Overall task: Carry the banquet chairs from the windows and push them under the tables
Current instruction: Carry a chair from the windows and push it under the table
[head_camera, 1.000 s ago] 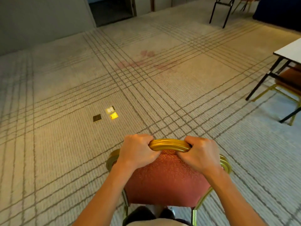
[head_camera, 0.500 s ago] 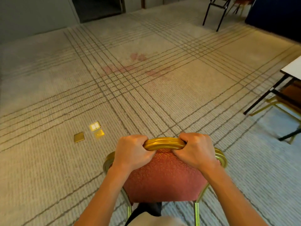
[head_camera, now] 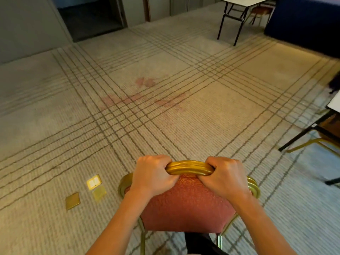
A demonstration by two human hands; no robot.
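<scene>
The carpet (head_camera: 165, 126) has slid toward me over the last second. The reddish stain (head_camera: 145, 82) sits lower in my view than it did, and the doorway (head_camera: 88, 17) has opened up at the top left, so I am walking forward across the room.

The far surface (head_camera: 246, 0), only legs a moment ago, now shows its white top. The near surface (head_camera: 334, 103) on my right has drifted almost out of the picture, with a parked chair (head_camera: 329, 126) already tucked beneath it. I judge that spot filled and that I am heading past it toward the far one, which is well apart from me.

The banquet chair (head_camera: 185, 205) I am carrying has kept its place low in front of my body, with its red back facing me. I cannot tell whether its legs clear the carpet.

My left hand (head_camera: 151, 174) and right hand (head_camera: 223, 176) stay wrapped over the gold top rail (head_camera: 189, 167), fingers curled round it, with a short stretch of rail bare between them.

The brass floor plates (head_camera: 93, 182), earlier ahead and to my left, now lie just beside the chair's left edge.
</scene>
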